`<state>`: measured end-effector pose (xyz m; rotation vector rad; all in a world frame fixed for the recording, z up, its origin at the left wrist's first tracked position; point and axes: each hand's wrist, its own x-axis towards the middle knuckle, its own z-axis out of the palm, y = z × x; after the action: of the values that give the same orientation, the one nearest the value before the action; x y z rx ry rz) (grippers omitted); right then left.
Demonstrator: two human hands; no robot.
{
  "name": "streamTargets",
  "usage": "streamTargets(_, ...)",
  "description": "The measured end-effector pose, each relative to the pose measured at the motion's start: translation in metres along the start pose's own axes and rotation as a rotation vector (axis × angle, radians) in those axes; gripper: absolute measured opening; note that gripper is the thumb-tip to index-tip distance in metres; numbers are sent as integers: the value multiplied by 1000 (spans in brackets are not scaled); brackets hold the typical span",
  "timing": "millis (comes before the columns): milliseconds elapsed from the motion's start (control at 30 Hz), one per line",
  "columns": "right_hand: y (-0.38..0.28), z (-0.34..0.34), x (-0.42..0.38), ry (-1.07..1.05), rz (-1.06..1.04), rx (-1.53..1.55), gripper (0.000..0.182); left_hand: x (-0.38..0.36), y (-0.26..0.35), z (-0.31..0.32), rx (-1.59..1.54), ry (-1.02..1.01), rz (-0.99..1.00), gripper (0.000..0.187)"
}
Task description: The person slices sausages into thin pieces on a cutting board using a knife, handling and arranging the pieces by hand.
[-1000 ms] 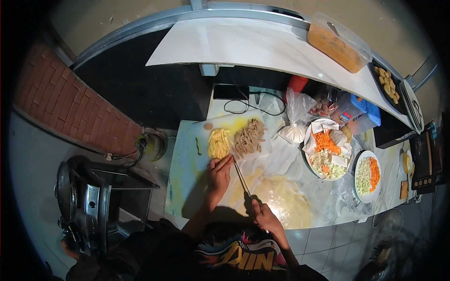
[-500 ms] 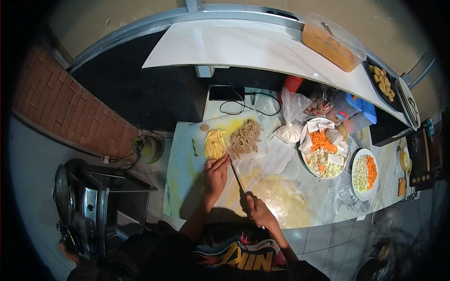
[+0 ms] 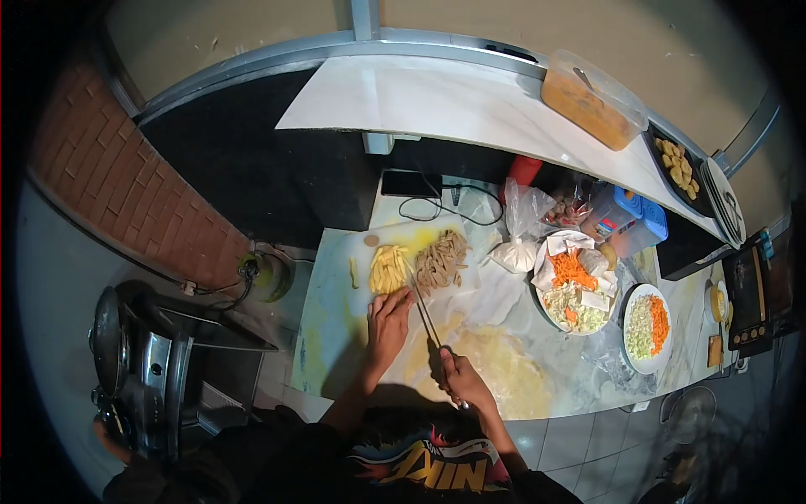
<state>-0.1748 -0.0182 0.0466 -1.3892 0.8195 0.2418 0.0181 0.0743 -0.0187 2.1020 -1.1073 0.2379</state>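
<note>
My right hand is closed around the handle of a knife, whose blade slants up to the left and ends between two piles of food. My left hand rests with bent fingers at the lower edge of the pile of yellow strips, its fingertips near the blade. Brownish-grey strips lie just right of the blade. Both piles are on a pale cutting board. A small round brown piece and a thin yellow-green strip lie left of and above the yellow pile.
Plates of chopped vegetables, one heaped and one flatter, stand on the right. Behind are a bag of white powder, a phone with a cable and blue-lidded containers. Another person's hand is at the stove, lower left.
The view has shifted, so the counter sits slightly lower in the picture. My left fingers lie a little flatter by the yellow strips. My right hand keeps its hold on the knife.
</note>
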Motion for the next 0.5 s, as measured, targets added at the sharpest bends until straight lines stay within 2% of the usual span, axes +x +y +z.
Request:
streamTargets(300, 4, -5, -14, -61, 0, -3, 61, -2, 1, 0, -10, -9, -38, 25)
streamTargets(400, -6, 3, -26, 13, -3, 9, 72, -3, -2, 0, -36, 14, -20, 25)
streamTargets(500, 4, 5, -27, 10, 19, 9, 72, -4, -4, 3, -40, 32, -14, 24)
